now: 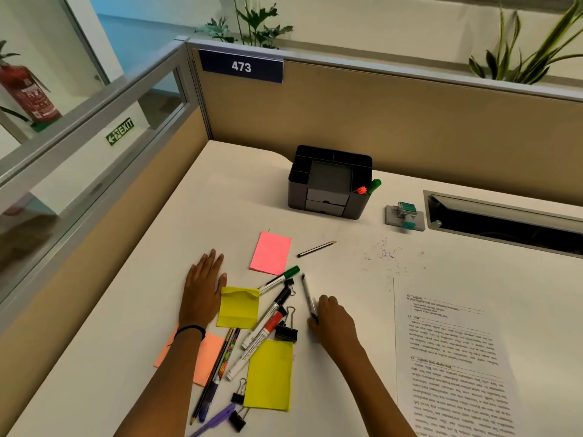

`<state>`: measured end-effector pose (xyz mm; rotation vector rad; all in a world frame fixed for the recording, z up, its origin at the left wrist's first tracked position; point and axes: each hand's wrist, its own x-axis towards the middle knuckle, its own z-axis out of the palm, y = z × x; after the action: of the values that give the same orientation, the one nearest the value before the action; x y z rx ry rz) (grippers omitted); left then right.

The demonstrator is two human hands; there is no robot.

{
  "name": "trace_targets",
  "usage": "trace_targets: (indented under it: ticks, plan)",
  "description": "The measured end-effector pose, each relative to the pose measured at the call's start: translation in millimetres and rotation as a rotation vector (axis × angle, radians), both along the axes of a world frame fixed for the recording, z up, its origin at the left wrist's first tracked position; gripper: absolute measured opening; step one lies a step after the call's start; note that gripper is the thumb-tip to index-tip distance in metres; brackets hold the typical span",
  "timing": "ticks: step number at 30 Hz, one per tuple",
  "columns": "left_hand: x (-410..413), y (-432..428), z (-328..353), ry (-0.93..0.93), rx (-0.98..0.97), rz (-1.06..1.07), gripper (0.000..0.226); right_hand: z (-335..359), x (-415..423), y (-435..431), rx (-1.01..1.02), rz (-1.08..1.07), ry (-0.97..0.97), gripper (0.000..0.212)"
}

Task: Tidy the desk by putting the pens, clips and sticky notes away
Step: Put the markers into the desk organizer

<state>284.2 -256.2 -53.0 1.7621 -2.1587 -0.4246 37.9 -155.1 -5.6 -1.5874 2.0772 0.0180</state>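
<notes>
My right hand (332,321) curls round a thin dark pen (307,296) lying on the white desk (142,342). My left hand (203,287) lies flat on the desk beside a yellow sticky pad (238,309). Between the hands lie a green-capped marker (279,279), a black marker (271,309) and a red marker (249,351) among black binder clips (286,332). A pink pad (271,253), a second yellow pad (268,375) and an orange pad (206,361) are spread around. A pencil (316,249) lies farther back. The black organiser (329,181) holds a green and an orange marker.
A printed sheet (457,357) lies at the right. A stamp on its pad (404,216) stands right of the organiser, next to an open cable slot (504,222). More pens (214,383) and small clips (238,397) lie near the front edge. Partition walls close the back and left.
</notes>
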Motion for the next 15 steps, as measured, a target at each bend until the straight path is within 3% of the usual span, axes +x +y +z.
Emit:
trace_targets:
  ticks: [5,7,9,12,15]
  plan:
    - [0,0,1,-0.019,0.011,-0.001,0.062,6,-10,4,-0.005,0.027,0.030,0.009]
    - [1,0,1,-0.025,0.014,-0.003,0.068,15,-20,0,-0.066,0.001,0.000,0.014]
    - [1,0,1,-0.022,0.016,0.001,0.068,29,-32,-8,-0.193,-0.068,-0.056,0.022]
    - [0,0,1,-0.012,0.014,-0.004,0.080,57,-52,-29,-0.461,-0.195,-0.204,0.016]
    - [-1,1,1,-0.012,0.013,-0.005,0.088,85,-72,-56,-0.719,-0.291,-0.223,0.018]
